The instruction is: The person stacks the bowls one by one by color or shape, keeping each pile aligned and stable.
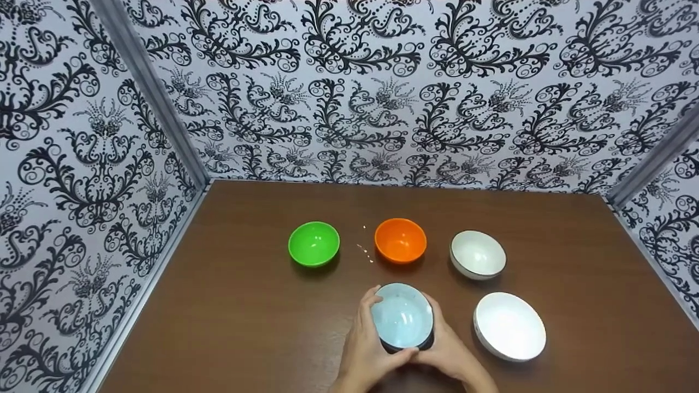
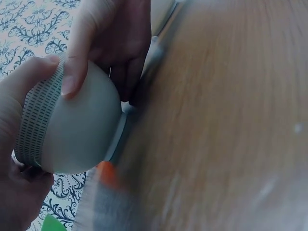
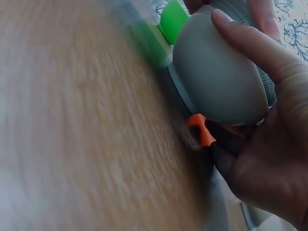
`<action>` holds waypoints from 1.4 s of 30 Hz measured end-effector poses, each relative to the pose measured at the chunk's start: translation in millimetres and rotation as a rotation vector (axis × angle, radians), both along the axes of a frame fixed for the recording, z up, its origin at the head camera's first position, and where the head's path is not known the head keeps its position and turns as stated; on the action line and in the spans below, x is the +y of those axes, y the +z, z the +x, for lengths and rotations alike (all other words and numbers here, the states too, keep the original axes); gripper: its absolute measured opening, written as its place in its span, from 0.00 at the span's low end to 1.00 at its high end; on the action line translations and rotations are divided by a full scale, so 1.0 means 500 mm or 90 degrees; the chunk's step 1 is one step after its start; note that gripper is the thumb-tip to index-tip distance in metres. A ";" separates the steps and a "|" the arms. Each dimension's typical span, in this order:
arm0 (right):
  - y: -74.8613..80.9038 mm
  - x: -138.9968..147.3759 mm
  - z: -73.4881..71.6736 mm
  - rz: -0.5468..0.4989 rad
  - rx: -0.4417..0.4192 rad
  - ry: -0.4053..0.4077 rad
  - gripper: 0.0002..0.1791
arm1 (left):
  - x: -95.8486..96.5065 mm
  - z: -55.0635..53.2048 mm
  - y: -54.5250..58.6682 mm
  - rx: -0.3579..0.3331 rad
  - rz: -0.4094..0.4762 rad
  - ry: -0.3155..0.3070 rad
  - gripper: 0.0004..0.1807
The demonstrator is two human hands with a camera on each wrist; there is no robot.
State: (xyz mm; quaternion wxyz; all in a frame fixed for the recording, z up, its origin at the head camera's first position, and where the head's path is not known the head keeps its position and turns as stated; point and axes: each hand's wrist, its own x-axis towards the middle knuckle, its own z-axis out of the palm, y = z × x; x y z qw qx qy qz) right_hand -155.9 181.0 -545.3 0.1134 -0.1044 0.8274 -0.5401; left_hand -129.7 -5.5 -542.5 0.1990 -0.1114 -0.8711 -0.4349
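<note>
Both hands grip a bowl (image 1: 403,314) with a pale blue inside, near the front of the table. The left hand (image 1: 361,341) holds its left side, fingers along the rim and thumb toward the near side. Opposite it, the right hand (image 1: 446,349) has its fingers round the right side. In the left wrist view the bowl's outside (image 2: 84,120) is smooth and pale, with a dashed band round the rim. Its base is close over the tabletop there. The right wrist view shows the right thumb lying across the bowl's side (image 3: 216,72).
Farther back stand a green bowl (image 1: 314,244), an orange bowl (image 1: 400,241) and an off-white bowl (image 1: 478,253) with a dark rim. A white bowl (image 1: 510,327) is to the right. Small pale specks lie between green and orange. Patterned walls (image 1: 382,109) enclose the brown table (image 1: 235,316).
</note>
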 end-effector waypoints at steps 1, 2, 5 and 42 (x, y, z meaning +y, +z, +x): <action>-0.001 0.001 0.000 0.000 -0.001 -0.001 0.68 | 0.000 0.000 -0.001 0.000 -0.002 0.001 0.55; -0.001 0.002 0.000 0.002 -0.001 -0.002 0.67 | 0.001 0.001 -0.002 -0.001 -0.004 0.003 0.55; -0.004 0.002 0.001 0.003 0.000 -0.008 0.67 | 0.001 0.002 -0.004 -0.001 -0.008 0.009 0.55; -0.016 0.007 -0.003 -0.016 -0.022 -0.007 0.67 | 0.007 0.000 -0.006 -0.168 -0.004 -0.031 0.60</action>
